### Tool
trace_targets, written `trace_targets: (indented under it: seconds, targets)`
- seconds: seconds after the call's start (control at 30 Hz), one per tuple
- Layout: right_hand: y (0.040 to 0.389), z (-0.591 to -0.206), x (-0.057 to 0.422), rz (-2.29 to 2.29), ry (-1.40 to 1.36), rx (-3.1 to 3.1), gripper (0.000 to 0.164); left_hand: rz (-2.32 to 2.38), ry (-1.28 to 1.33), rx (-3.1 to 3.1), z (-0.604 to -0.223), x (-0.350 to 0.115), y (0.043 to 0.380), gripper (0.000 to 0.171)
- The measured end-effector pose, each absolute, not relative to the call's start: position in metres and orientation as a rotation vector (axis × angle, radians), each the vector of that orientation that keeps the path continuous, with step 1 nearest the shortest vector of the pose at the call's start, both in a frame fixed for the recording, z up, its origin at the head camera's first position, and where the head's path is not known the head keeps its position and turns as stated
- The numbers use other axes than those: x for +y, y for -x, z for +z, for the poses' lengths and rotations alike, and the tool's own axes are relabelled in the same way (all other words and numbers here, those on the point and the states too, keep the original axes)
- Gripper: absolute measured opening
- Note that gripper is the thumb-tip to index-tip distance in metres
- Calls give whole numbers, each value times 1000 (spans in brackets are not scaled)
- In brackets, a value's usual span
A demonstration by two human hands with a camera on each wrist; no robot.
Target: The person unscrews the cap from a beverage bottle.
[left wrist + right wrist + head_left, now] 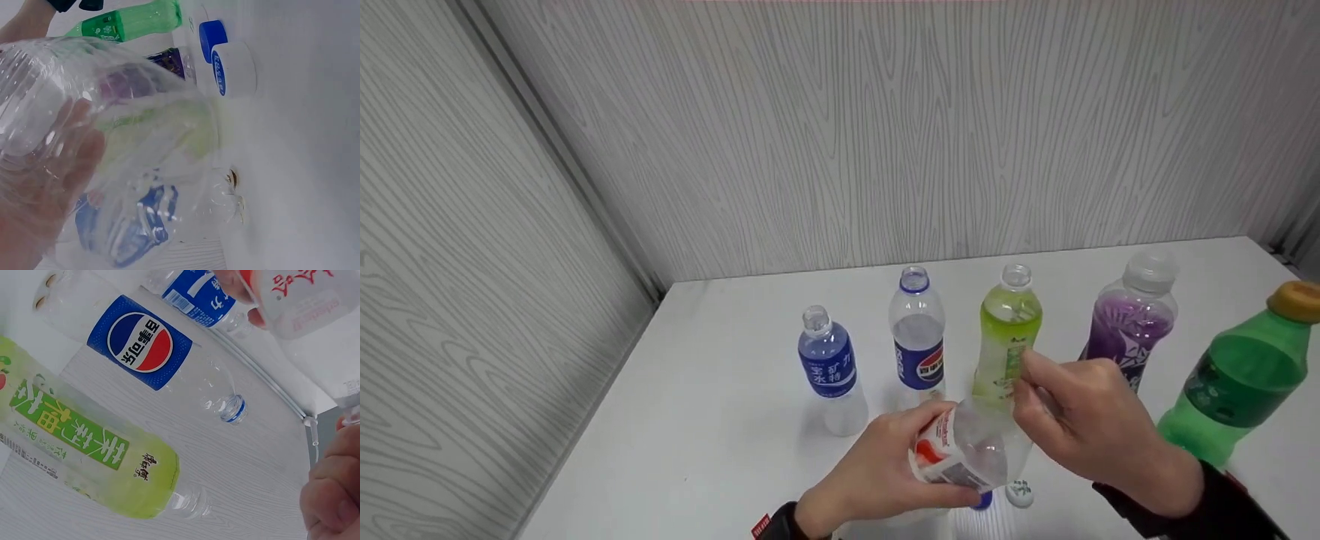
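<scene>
Red-labelled bottle (971,450) held aslant between left and right

The left hand (877,472) was wrapped around its body above the tabletop (720,375); its long axis seemed to slant towards the right hand (1087,412). That grip was curled and appeared to pinch the neck end, though any cap there was hidden. Below lay a blue cap (982,502) and a white cap (1020,493).

Off right stood a capped green bottle (1245,382); off left, a water bottle (832,367). Directly beyond, a tea bottle (1009,330) looked likeliest to get in the way, with a Pepsi bottle (919,352) to its left and a purple bottle (1129,322) to its right. Wood-grain panelling (885,135) rose behind.
</scene>
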State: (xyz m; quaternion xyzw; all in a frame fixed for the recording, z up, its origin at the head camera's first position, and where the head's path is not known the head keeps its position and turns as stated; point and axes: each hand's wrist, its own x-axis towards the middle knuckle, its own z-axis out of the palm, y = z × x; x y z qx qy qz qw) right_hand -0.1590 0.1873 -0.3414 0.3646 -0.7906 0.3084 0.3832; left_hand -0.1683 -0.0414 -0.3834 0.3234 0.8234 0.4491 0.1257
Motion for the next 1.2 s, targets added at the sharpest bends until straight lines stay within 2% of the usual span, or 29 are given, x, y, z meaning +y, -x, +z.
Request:
trace_targets:
  seconds: [0.13, 0.23, 0.57, 0.73, 0.83, 0.97, 1.2]
  targets:
    - [161, -341, 191, 781, -1114, -1885, 9, 1316, -968, 2290, -382, -43, 169, 61]
    - [163, -341, 193, 758, -1138, -1849, 6, 1320, -952, 2322, -381, -42, 167, 61]
    - [154, -333, 191, 695, -551, -2374, 8, 1089, -884, 2945, -386, -31, 157, 70]
    - [152, -329, 186, 752, -369, -2638, 22, 940, -994, 3179, -395, -30, 157, 70]
    - [152, -329, 183, 761, -313, -2708, 19, 889, -1032, 3252, -398, -30, 157, 70]
    - [152, -332, 182, 747, -340, -2643, 10, 950, -1023, 3215, -400, -29, 157, 70]
    - [152, -336, 182, 763, -492, -2399, 21, 1122, -940, 2960, -394, -31, 157, 72]
